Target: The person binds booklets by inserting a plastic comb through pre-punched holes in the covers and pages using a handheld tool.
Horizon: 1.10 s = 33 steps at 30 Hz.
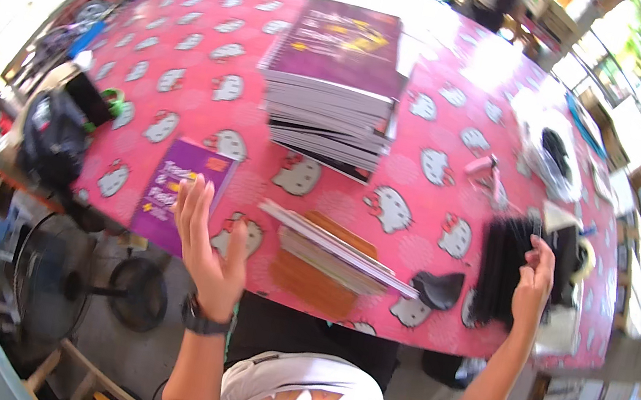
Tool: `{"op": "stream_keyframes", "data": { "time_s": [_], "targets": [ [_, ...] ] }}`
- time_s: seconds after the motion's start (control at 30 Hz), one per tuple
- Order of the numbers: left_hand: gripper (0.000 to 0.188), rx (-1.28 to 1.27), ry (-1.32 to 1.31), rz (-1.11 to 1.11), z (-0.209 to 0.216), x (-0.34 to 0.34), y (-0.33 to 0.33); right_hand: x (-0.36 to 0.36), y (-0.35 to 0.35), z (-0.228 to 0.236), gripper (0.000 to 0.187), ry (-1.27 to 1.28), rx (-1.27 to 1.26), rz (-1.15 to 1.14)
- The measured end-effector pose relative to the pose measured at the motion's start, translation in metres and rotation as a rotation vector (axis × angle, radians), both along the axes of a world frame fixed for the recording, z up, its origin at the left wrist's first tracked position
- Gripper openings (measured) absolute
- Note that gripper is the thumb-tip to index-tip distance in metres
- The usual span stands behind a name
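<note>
My left hand point(210, 253), a dark watch on its wrist, hovers with fingers spread and nothing in it. It partly covers a purple-covered notebook point(185, 167) at the table's near left. My right hand point(533, 285) has its fingers curled at the edge of a bundle of thin black strips point(502, 271); what it pinches is too small to make out. Between my hands, a thin pile of white sheets or boards point(337, 253) lies aslant over a brown wooden piece point(310, 285). Beyond stands a tall stack of purple-covered spiral notebooks point(339, 45).
The table has a pink patterned cover point(418, 179). At its right are a black curved object point(438, 289), a pink tool point(484, 169), a clear plastic bag point(548, 150) with black contents and a tape roll point(584, 259). A black bag point(54, 132) sits at the left edge, above a fan point(53, 281).
</note>
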<state>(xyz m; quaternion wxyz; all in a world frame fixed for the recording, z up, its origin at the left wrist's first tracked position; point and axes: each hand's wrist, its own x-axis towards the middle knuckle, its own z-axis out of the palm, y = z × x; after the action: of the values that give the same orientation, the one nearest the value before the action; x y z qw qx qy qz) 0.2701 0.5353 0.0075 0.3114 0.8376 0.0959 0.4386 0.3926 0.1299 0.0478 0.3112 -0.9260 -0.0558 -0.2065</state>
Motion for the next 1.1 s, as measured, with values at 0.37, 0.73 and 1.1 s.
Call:
{"op": "stream_keyframes", "data": {
  "time_s": [0.37,0.73,1.1],
  "targets": [
    [0.033,0.38,0.291,-0.526,0.027,0.036,-0.128,-0.08,0.082,0.034,0.031,0.422,0.426,0.483],
    [0.036,0.147,0.257,-0.731,0.04,0.027,-0.109,-0.068,0.099,0.013,0.025,0.246,0.37,0.706],
    [0.016,0.08,0.119,-0.778,0.031,0.025,-0.102,-0.057,0.097,0.012,0.026,0.181,0.276,0.787]
  ]
}}
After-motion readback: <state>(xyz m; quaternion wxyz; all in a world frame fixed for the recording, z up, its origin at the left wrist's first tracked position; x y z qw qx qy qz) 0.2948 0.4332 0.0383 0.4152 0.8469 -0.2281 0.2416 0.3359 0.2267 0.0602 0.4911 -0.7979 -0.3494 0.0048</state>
